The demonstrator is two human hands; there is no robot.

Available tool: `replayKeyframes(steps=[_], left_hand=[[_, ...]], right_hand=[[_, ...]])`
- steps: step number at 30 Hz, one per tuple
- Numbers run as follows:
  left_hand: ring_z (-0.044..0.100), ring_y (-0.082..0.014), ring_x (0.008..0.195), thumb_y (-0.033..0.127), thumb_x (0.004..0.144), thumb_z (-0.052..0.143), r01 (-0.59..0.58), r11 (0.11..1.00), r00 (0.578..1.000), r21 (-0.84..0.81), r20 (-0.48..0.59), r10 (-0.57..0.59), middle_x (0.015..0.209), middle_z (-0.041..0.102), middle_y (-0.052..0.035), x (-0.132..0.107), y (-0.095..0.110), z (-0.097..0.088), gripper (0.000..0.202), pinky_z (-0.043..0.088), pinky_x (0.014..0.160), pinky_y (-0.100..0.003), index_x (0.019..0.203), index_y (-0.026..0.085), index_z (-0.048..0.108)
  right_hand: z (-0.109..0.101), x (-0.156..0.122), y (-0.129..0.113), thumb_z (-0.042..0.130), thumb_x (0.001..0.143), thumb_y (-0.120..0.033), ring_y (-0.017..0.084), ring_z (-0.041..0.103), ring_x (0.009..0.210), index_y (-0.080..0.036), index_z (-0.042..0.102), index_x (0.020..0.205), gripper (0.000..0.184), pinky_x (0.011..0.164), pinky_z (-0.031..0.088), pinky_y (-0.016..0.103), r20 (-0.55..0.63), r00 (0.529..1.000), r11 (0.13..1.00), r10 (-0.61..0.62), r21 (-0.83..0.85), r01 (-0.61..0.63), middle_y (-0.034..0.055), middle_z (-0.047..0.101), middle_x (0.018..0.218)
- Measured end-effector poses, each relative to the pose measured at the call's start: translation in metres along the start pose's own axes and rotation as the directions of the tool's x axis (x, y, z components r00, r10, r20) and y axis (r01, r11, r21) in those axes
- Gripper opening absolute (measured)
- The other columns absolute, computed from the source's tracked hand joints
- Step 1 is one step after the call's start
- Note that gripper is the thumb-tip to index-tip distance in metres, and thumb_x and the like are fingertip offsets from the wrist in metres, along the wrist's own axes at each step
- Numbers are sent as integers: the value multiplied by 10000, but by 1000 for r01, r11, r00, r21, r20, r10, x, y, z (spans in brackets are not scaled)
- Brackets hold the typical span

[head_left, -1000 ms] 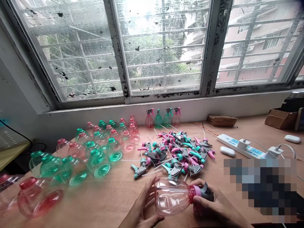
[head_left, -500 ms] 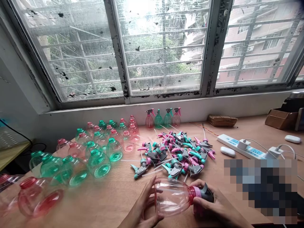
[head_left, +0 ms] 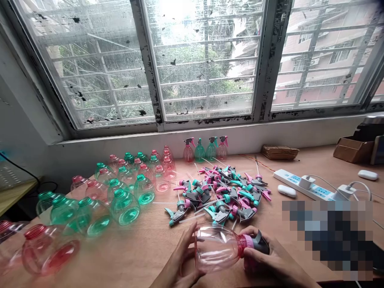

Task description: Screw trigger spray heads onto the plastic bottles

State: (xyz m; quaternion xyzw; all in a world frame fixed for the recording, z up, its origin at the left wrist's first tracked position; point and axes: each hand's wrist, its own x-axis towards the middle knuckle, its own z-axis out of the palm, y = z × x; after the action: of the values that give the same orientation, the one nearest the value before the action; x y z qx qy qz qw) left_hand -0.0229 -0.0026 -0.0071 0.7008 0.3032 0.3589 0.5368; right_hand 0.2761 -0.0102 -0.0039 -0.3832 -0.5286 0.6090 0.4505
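Observation:
A clear red spray bottle (head_left: 216, 248) lies on its side between my hands, its base to the left. My left hand (head_left: 183, 256) is wrapped round the base end, thumb below and fingers above. On the neck sits a spray head (head_left: 260, 244) with a pink collar and dark grey body. My right hand (head_left: 267, 256) grips that head at the collar, thumb in front; part of the head is hidden in the palm. Just beyond the bottle lies a pile of loose spray heads (head_left: 222, 192) in pink, teal and grey, with thin clear tubes.
Rows of open red and green bottles (head_left: 125, 208) stand on the left of the wooden table (head_left: 120, 256). Several bottles with spray heads (head_left: 211, 150) stand by the wall. A power strip (head_left: 303, 185) with plugs, a white case (head_left: 287, 191) and a brown package (head_left: 280, 152) lie right.
Almost nothing differs. The bottle seems turned slightly about its length between my hands, while both hands keep their places on it.

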Motion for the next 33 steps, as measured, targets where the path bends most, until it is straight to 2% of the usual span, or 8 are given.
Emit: replayKeyframes(steps=[2, 6, 12, 15, 21, 25, 28, 33], left_hand=[[480, -317, 1382, 395, 924, 705, -34, 999, 999, 9, 16, 34, 1603, 360, -57, 2, -8, -2, 835, 384, 1158, -454, 1557, 483, 168], [562, -353, 1278, 438, 783, 843, -87, 996, 995, -12, 51, 87, 1582, 361, -123, 4, -23, -7, 1106, 430, 1110, -517, 1582, 426, 79], [402, -352, 1437, 386, 873, 771, -22, 1000, 999, 22, 29, 21, 1623, 318, -62, 1, -2, -3, 894, 364, 1175, -474, 1562, 442, 205], [481, -305, 1379, 351, 937, 698, -45, 996, 999, 80, 8, 44, 1588, 370, -51, 1, 2, 0, 821, 400, 1149, -424, 1560, 470, 177], [522, -344, 1328, 442, 841, 786, -56, 996, 998, 75, 32, 53, 1607, 329, -87, 0, -4, -5, 1006, 421, 1125, -458, 1582, 424, 105], [445, -346, 1417, 407, 875, 760, -8, 998, 999, 58, 39, 6, 1646, 291, -57, 0, 1, -3, 903, 356, 1179, -466, 1569, 432, 182], [401, -341, 1448, 411, 917, 706, -76, 994, 997, 81, 10, 75, 1666, 251, -22, 1, 1, 0, 839, 373, 1168, -462, 1557, 479, 168], [495, -347, 1367, 452, 898, 717, -80, 995, 997, 52, 4, 80, 1654, 260, -64, 2, -7, 0, 892, 408, 1137, -480, 1571, 453, 132]], right_hand=[[0, 0, -1, 800, 794, -506, 185, 680, 558, -175, 631, 974, 413, 569, 520, 268, -8, 1000, 1000, 10, -8, -10, 27, 761, 657], [0, 0, -2, 807, 798, -478, 179, 666, 571, -185, 640, 973, 380, 557, 530, 259, -6, 1000, 999, -11, -40, 11, 12, 753, 659], [-1, 1, 3, 798, 829, -449, 158, 673, 554, -160, 625, 1009, 382, 557, 515, 241, 17, 1000, 999, -13, 32, 12, 30, 775, 666], [-3, 2, 6, 798, 836, -432, 151, 676, 551, -153, 625, 1012, 372, 548, 508, 228, 28, 999, 999, -22, 47, 21, 34, 780, 667], [-4, 2, 8, 801, 833, -432, 158, 679, 563, -160, 622, 1020, 375, 565, 526, 243, 25, 1000, 999, -13, 45, 12, 33, 770, 673], [-5, 1, 9, 788, 844, -446, 162, 688, 579, -153, 615, 1038, 391, 575, 527, 244, 24, 1000, 998, -6, 70, 4, 39, 769, 674], [-6, 0, 10, 800, 839, -435, 159, 695, 603, -158, 612, 1034, 388, 593, 533, 239, 24, 1000, 995, 10, 103, -12, 36, 772, 687], [-5, 1, 10, 811, 832, -422, 156, 695, 605, -163, 610, 1025, 380, 592, 533, 236, 21, 1000, 995, 18, 101, -20, 32, 773, 685]])
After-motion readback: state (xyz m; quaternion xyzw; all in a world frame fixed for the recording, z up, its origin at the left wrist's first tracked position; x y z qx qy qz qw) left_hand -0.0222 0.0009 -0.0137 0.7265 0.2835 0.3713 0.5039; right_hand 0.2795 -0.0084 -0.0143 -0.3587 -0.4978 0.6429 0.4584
